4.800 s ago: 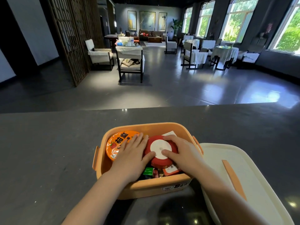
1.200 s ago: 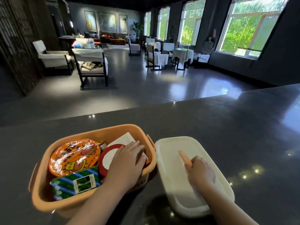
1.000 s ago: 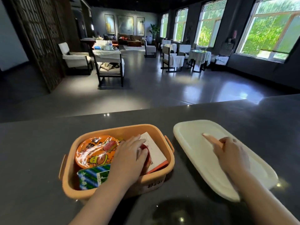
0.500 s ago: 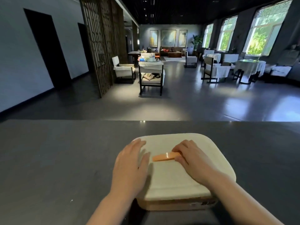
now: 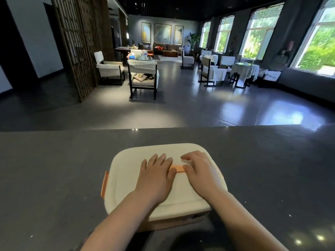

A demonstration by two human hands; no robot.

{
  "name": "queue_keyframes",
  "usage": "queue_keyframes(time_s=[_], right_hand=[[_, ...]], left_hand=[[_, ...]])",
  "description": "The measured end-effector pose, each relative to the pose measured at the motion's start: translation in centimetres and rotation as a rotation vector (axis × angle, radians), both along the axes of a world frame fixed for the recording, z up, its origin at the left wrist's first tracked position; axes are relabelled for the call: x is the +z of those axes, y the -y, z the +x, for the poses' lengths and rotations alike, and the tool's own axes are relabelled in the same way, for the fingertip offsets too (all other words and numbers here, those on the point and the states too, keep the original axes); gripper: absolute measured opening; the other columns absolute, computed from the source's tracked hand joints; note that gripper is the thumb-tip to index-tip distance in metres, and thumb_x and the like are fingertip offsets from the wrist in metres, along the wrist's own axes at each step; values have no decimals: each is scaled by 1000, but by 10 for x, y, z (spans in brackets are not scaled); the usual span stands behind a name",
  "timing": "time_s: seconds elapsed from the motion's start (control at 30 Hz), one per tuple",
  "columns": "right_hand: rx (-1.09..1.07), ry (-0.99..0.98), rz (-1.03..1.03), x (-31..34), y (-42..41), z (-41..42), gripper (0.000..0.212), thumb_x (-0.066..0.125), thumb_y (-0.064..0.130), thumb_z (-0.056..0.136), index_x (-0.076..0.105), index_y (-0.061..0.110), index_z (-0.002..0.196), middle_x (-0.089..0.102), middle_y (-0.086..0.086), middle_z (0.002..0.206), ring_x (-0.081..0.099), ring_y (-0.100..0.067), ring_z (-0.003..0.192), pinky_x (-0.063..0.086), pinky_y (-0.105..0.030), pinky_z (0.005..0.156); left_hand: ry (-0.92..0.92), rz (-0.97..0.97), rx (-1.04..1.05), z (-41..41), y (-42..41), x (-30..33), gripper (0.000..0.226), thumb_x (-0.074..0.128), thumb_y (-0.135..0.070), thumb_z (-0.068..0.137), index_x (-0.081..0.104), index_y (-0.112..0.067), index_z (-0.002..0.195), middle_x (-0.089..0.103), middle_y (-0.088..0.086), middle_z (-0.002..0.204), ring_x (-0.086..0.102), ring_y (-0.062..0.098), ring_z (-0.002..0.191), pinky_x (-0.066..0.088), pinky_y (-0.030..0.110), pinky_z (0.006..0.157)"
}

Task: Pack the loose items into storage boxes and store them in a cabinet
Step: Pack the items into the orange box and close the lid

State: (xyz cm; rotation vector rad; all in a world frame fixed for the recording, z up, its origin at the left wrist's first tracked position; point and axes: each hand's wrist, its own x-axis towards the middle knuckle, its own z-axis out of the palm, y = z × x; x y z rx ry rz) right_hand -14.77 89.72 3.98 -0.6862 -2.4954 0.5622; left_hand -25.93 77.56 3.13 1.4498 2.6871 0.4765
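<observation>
With the box (image 5: 181,222) at the counter's (image 5: 54,178) near edge, the left hand (image 5: 155,178) and right hand (image 5: 201,173) lie open and flat on its lid (image 5: 126,178), gripping nothing: press evenly toward each corner until it seats.

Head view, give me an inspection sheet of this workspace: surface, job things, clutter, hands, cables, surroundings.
Surface: dark counter, glossy, with small light reflections.
Job's things: orange box covered by a cream lid; orange handle at the lid's centre; orange latch on the left side.
Clutter: nothing seen on the counter.
Hands: left hand flat on the lid; right hand on the lid, fingers curled by the handle.
Cables: nothing seen.
Surroundings: lounge with chairs, tables, a wooden screen, paintings and bright windows.
</observation>
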Motion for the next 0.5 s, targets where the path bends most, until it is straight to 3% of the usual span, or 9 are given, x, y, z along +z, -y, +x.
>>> queue_keyframes(time_s=[0.1, 0.13, 0.2, 0.27, 0.3, 0.4, 0.47, 0.5], right_hand=[[-303, 92, -30, -1, -23, 17, 65, 65, 57, 79, 52, 21, 131, 50, 5, 133, 35, -17, 130, 34, -29, 105], [-364, 154, -135, -3, -27, 21, 79, 65, 63, 76, 43, 20, 138, 46, 2, 139, 34, -20, 133, 34, -34, 107], [-424, 129, -578, -5, -33, 26, 92, 71, 61, 71, 36, 16, 143, 49, -2, 140, 47, -23, 127, 42, -37, 99], [-375, -58, -1057, -10, -37, 31, 77, 80, 51, 67, 55, 10, 127, 69, -5, 115, 68, -22, 101, 53, -37, 88], [-346, -104, -1162, -13, -40, 34, 63, 82, 46, 67, 64, 10, 115, 75, -5, 100, 72, -23, 88, 56, -37, 82], [-310, -152, -1242, -17, -43, 35, 40, 84, 38, 69, 73, 9, 95, 76, -6, 84, 74, -23, 76, 56, -28, 61], [-304, -191, -1276, -17, -44, 35, 37, 83, 34, 71, 73, 6, 93, 76, -8, 84, 74, -24, 77, 57, -28, 61], [-291, -214, -1291, -16, -43, 36, 35, 82, 31, 72, 73, 5, 93, 76, -10, 86, 74, -26, 78, 58, -32, 66]], left_hand=[[-51, -22, -54, 9, -22, 0, 55, 19, -58, 94, 22, -37, 145, 15, -9, 158, 7, 19, 145, 7, 47, 116], [-62, -31, -68, 13, -27, -1, 56, 19, -60, 92, 21, -39, 145, 14, -9, 158, 7, 18, 145, 6, 49, 116], [-72, -52, -72, 16, -31, -5, 59, 16, -63, 89, 17, -42, 145, 11, -12, 158, 4, 17, 146, 4, 51, 115], [-81, -78, -66, 13, -31, -8, 61, 15, -65, 87, 14, -44, 145, 10, -14, 158, 4, 15, 146, 4, 50, 115], [-86, -91, -65, 11, -30, -8, 62, 16, -67, 86, 15, -44, 144, 11, -14, 158, 5, 15, 145, 6, 50, 114], [-121, -80, -59, 11, -38, 4, 55, 22, -68, 82, 37, -42, 129, 36, -10, 144, 27, 20, 134, 25, 49, 104], [-165, -61, -42, 18, -49, 12, 47, 25, -66, 83, 43, -38, 116, 46, -6, 124, 38, 22, 117, 33, 47, 93], [-176, -62, -32, 22, -52, 11, 47, 24, -64, 85, 40, -39, 121, 45, -4, 121, 37, 23, 115, 33, 48, 93]])
